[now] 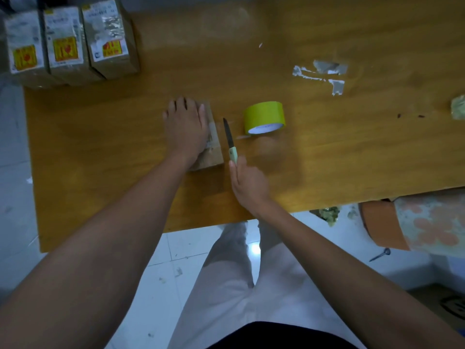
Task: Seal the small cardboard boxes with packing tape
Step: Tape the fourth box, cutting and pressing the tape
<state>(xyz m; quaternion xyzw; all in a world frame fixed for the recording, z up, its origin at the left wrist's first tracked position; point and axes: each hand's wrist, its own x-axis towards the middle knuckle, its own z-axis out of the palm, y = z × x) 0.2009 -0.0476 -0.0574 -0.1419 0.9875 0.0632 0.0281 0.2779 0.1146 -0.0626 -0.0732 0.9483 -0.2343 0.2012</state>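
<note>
My right hand grips the pale green handle of a knife, blade pointing away, just beside the small cardboard box. My left hand presses flat on that box. The yellow-green tape roll stands near on the table.

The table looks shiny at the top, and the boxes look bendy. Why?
Head view: soft glare washes the far part of the table; the wide-angle lens tilts the three labelled boxes at the corner; the picture is dim, and there is blur near the knife held by the right hand.
</note>
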